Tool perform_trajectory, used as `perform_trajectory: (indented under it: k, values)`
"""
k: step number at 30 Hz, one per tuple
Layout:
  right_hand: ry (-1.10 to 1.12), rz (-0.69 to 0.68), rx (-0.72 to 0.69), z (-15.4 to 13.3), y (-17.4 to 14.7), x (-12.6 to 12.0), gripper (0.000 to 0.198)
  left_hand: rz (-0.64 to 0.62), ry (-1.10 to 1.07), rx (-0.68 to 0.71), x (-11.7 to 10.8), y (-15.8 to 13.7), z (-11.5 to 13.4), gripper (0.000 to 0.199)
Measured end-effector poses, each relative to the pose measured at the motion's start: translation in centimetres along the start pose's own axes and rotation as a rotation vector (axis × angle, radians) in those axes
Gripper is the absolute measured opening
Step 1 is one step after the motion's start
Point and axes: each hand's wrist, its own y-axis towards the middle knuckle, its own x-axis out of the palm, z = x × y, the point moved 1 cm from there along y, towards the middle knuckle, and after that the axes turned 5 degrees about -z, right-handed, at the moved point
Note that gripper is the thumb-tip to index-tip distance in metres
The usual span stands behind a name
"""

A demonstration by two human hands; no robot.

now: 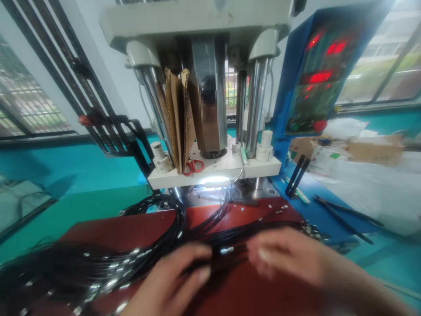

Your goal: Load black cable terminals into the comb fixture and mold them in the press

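Observation:
My left hand [177,276] is low in the middle of the view, its thumb and fingers closed around a black cable [194,266]. A small silver metal connector [226,250] shows in the gap between my two hands. Opposite it, my right hand [283,259] is blurred, with fingers and thumb pinched together; what they hold is hidden. Just behind my hands, a bundle of black cables [230,235] lies across the red-brown table [121,230]. More black cables with shiny metal ends [115,267] spread over the left side.
Ahead stands a press with a pale plate [217,173] and steel columns [258,105]. Folded cardboard [177,123] and red-handled scissors [194,166] rest on the plate. Right of it are a blue control box [309,74], black tongs-like tools [345,217] and plastic bags [365,184].

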Motion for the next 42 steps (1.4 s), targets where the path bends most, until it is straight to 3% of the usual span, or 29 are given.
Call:
perform_trajectory:
  k: [1, 2, 4, 6, 8, 12, 14, 16, 18, 19, 20, 22, 24, 26, 29, 32, 37, 42]
  values:
    - [0.117, -0.077, -0.071, -1.4, 2.4, 0.1, 0.025, 0.024, 0.013, 0.050, 0.4, 2.5, 0.5, 0.029]
    - [0.448, -0.154, -0.117, -2.6, 4.7, 0.4, 0.022, 0.058, 0.050, 0.129, 0.8, 5.0, 1.0, 0.031]
    - [0.933, -0.220, -0.051, -4.3, 8.5, 1.4, 0.011, 0.095, 0.098, 0.172, 1.8, 9.4, 1.7, 0.039]
    - [1.092, -0.216, -0.011, -5.1, 10.8, 2.5, 0.002, 0.059, 0.115, 0.158, 2.6, 12.1, 1.7, 0.042]
    - [1.147, -0.206, 0.010, -5.1, 11.7, 3.4, 0.004, 0.025, 0.093, 0.160, 2.7, 13.1, 1.6, 0.039]
    - [1.281, -0.240, 0.035, -4.6, 11.7, 4.3, 0.014, 0.073, 0.064, 0.200, 2.5, 11.1, 2.1, 0.034]
    - [1.335, -0.272, 0.034, -5.0, 11.7, 4.3, 0.019, 0.208, 0.174, 0.259, 3.1, 8.8, 3.2, 0.032]
    - [1.376, -0.312, 0.025, -5.9, 11.6, 4.1, 0.023, 0.386, 0.319, 0.421, 4.3, 6.3, 4.5, 0.036]
    - [1.454, -0.360, -0.012, -6.9, 11.6, 3.8, 0.025, 0.243, 0.359, 0.741, 5.8, 4.4, 5.1, 0.037]
    - [1.502, -0.378, -0.036, -7.4, 11.5, 3.6, 0.025, 0.157, 0.363, 0.793, 6.3, 3.9, 4.9, 0.037]
    - [1.548, -0.389, -0.062, -7.7, 11.4, 3.4, 0.026, 0.090, 0.364, 0.767, 6.4, 3.8, 4.3, 0.037]
    - [1.575, -0.403, -0.129, -7.8, 11.3, 3.1, 0.028, 0.007, 0.361, 0.547, 5.5, 4.4, 2.4, 0.041]
    - [1.421, -0.422, -0.203, -7.2, 11.1, 2.7, 0.033, -0.085, 0.338, 0.333, 3.6, 5.4, 0.3, 0.054]
    - [1.070, -0.415, -0.263, -5.9, 10.9, 2.3, 0.035, -0.204, 0.323, 0.232, 1.7, 6.4, -1.0, 0.059]
    - [0.389, -0.389, -0.369, -4.0, 10.2, 1.6, 0.032, -0.312, 0.319, 0.170, -0.2, 7.5, -1.3, 0.043]
    - [-0.064, -0.320, -0.512, -3.4, 9.3, 1.1, 0.026, -0.369, 0.303, 0.176, -0.9, 8.8, -0.8, 0.026]
    - [-0.260, -0.262, -0.568, -3.7, 8.9, 0.9, 0.024, -0.527, 0.242, 0.157, -1.2, 9.9, -0.9, 0.011]
    - [-0.250, -0.276, -0.564, -3.7, 9.0, 1.2, 0.025, -0.470, 0.280, 0.231, -1.6, 9.3, -1.1, 0.016]
